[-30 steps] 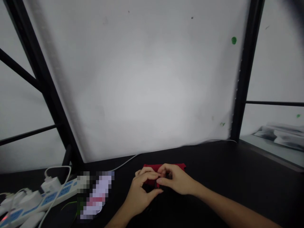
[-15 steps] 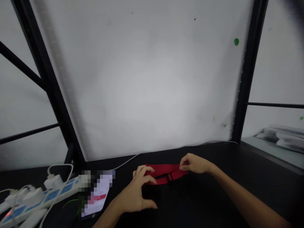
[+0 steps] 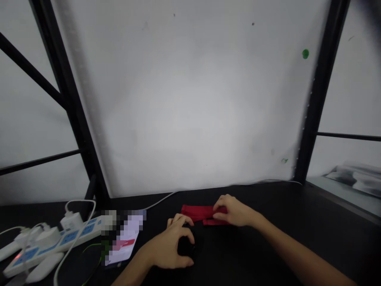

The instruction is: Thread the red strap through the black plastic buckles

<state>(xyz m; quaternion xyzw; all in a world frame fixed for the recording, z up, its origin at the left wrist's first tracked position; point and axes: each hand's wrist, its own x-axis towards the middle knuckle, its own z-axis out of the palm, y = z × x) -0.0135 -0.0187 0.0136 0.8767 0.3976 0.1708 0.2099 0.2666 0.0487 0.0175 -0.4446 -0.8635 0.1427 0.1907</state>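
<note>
A red strap (image 3: 195,210) lies folded in flat bands on the black tabletop. My right hand (image 3: 235,210) is at the strap's right end, its bent fingers and thumb closed on the fabric. Left of centre, my left hand (image 3: 169,248) curves its fingers and thumb round a dark rounded object (image 3: 186,240), which hardly stands out from the black surface. Its exact kind is unclear, and whether it joins the strap I cannot tell. The left fingertips come close to the strap's lower left part.
At the left, a white power strip (image 3: 71,236) carries several plugs and cables. Beside it lies a lit phone (image 3: 129,238), partly blurred out. A pale cable (image 3: 162,201) runs along the wall's foot. Black frame posts (image 3: 317,91) stand at both sides; papers (image 3: 354,178) lie far right.
My right hand has moved left and folded the strap's right part inward. The strap's black slider is no longer visible. My left hand has let go of the red band and stays around the dark object.
</note>
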